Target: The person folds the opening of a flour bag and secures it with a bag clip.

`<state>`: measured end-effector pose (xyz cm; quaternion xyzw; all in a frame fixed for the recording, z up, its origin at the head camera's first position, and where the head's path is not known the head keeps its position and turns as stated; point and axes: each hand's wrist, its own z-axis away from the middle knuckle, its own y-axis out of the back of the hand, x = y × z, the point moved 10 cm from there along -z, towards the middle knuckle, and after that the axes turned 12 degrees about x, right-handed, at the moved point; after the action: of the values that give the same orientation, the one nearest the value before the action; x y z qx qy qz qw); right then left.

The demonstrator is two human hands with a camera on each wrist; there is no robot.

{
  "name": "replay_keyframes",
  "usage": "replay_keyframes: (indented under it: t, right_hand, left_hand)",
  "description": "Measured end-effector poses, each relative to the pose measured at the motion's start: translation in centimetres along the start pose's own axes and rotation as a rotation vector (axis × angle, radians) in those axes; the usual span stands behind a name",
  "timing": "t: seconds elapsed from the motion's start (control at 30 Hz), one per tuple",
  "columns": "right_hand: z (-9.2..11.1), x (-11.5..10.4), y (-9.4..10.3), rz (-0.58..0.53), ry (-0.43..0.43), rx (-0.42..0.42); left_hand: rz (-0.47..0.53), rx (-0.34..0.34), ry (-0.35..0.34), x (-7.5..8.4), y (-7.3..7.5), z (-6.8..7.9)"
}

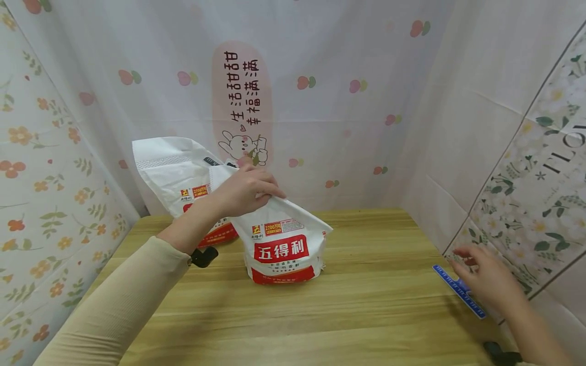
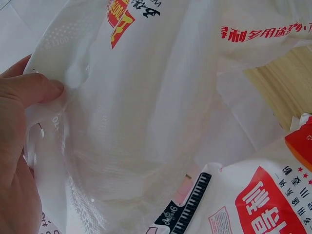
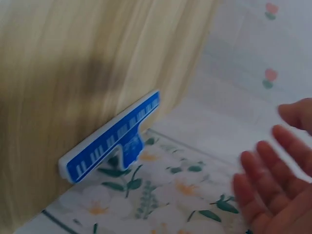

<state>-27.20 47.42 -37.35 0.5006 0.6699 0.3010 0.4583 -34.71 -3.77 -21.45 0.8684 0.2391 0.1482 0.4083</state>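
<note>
A white flour bag [image 1: 284,239] with red labels stands on the table, its top leaning left. My left hand [image 1: 249,190] pinches the upper edge of this bag; in the left wrist view the thumb [image 2: 46,90] lies over the white film, with the other fingers partly hidden behind it. On the right, my right hand [image 1: 487,277] hovers by a blue bag clip [image 1: 459,292] with a piano-key pattern. The right wrist view shows the clip [image 3: 114,136] at the table's edge and the right hand [image 3: 280,180] apart from it, fingers spread and holding nothing.
Behind and left of the front bag stands a second flour bag [image 1: 176,178], with a black piano-key clip [image 2: 187,204] near its top. Patterned curtains [image 1: 329,112] enclose the wooden table [image 1: 366,305] at the back and both sides.
</note>
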Motion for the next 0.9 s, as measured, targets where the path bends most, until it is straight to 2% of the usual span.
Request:
replay_keyframes:
  t: [0.2, 0.4, 0.63, 0.9]
  right_hand:
    - [0.0, 3.1, -2.3, 0.097, -0.058, -0.205]
    - [0.5, 5.3, -4.2, 0.19, -0.116, -0.323]
    - [0.7, 6.5, -5.6, 0.213, -0.138, -0.369]
    - [0.5, 6.6, -6.3, 0.204, -0.084, -0.313]
  left_hand:
    - [0.001, 0.004, -0.004, 0.1, 0.1, 0.0]
    - [-0.002, 0.004, -0.011, 0.0, 0.1, -0.1]
    - [-0.002, -0.003, 0.004, 0.0, 0.0, -0.1]
    - [-0.004, -0.004, 0.002, 0.0, -0.1, -0.2]
